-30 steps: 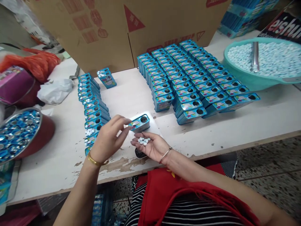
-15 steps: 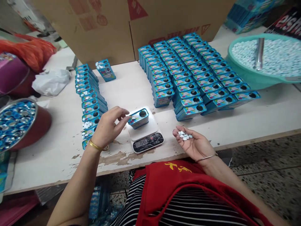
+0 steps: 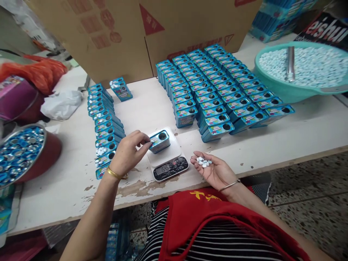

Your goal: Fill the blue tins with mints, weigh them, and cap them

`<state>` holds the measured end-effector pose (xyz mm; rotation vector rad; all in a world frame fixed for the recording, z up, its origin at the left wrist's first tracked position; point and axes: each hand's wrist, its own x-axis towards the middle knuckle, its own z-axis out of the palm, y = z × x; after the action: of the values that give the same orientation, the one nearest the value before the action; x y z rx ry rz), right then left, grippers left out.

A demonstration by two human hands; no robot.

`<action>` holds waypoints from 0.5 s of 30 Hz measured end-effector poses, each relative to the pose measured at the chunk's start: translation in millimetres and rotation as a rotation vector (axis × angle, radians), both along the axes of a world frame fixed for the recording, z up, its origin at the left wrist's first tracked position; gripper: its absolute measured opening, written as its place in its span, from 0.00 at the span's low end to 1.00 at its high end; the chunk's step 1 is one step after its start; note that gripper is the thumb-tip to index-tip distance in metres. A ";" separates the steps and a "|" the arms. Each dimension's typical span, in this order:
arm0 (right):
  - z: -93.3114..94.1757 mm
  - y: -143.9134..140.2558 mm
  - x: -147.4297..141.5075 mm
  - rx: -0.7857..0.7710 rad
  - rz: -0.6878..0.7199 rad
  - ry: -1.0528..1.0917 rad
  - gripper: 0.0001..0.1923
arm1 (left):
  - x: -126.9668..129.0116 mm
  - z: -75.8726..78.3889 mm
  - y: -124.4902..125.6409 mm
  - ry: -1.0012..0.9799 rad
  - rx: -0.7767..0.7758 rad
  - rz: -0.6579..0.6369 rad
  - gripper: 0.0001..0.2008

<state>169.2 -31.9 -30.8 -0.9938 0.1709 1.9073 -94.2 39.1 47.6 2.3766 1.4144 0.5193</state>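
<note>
On top of the little white scale [image 3: 166, 156] sits one blue tin [image 3: 160, 141], hole side up, right at the tips of the left hand [image 3: 127, 154]. That hand's fingers are pinched together against the tin's near-left corner, looks like on a white tablet, hard to say for sure. Right hand [image 3: 214, 170] rests palm up just right of the scale, fingers loosely apart, cupping a small pile of white tablets [image 3: 203, 162]. Left of the scale runs a row of filled tins [image 3: 104, 119]; behind it a big block of open tins [image 3: 214, 87]. Far right on the bench [image 3: 299, 127] there's a teal basin [image 3: 282, 90] full of tablets.
</note>
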 end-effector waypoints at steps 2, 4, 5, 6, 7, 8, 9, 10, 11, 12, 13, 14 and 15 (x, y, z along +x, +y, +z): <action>1.2 -0.4 -1.5 -0.012 -0.005 -0.013 0.09 | 0.9 0.9 0.4 0.009 -0.001 -0.004 0.05; 1.7 -1.1 -3.0 -0.014 -0.013 -0.021 0.09 | 2.8 1.2 1.2 0.011 -0.002 -0.008 0.04; 1.5 -1.6 -3.8 -0.012 -0.014 -0.020 0.09 | 4.5 1.0 2.0 0.010 0.001 -0.008 0.05; 1.0 -2.1 -4.5 -0.009 -0.014 -0.016 0.08 | 6.9 0.7 3.2 0.012 0.003 -0.010 0.05; 0.3 -2.6 -5.1 -0.008 -0.012 -0.011 0.08 | 9.8 0.3 4.7 0.017 0.007 -0.015 0.05; -0.5 -3.2 -5.8 -0.008 -0.009 -0.005 0.07 | 13.1 -0.1 6.4 0.027 0.014 -0.023 0.06; -1.3 -3.7 -6.4 -0.007 -0.008 0.002 0.07 | 16.4 -0.3 8.2 0.040 0.029 -0.030 0.06; -2.0 -4.2 -7.0 -0.004 -0.009 0.010 0.07 | 19.6 -0.2 9.9 0.052 0.048 -0.038 0.07; -2.7 -4.7 -7.4 0.001 -0.009 0.019 0.07 | 22.3 0.4 11.4 0.066 0.073 -0.044 0.07; -3.3 -5.2 -7.7 0.007 -0.010 0.029 0.07 | 24.2 1.3 12.5 0.086 0.098 -0.050 0.08; -3.6 -5.5 -7.8 0.013 -0.013 0.036 0.07 | 25.4 2.6 13.0 0.119 0.120 -0.053 0.11; -3.7 -5.8 -7.8 0.017 -0.018 0.041 0.06 | 26.0 4.1 13.0 0.165 0.130 -0.058 0.15; -3.6 -5.8 -7.6 0.016 -0.023 0.044 0.06 | 26.4 5.8 12.7 0.220 0.131 -0.066 0.20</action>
<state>161.6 -37.8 -34.4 -0.9362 0.1911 1.9073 -67.7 51.8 53.4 2.6441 1.4245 0.3520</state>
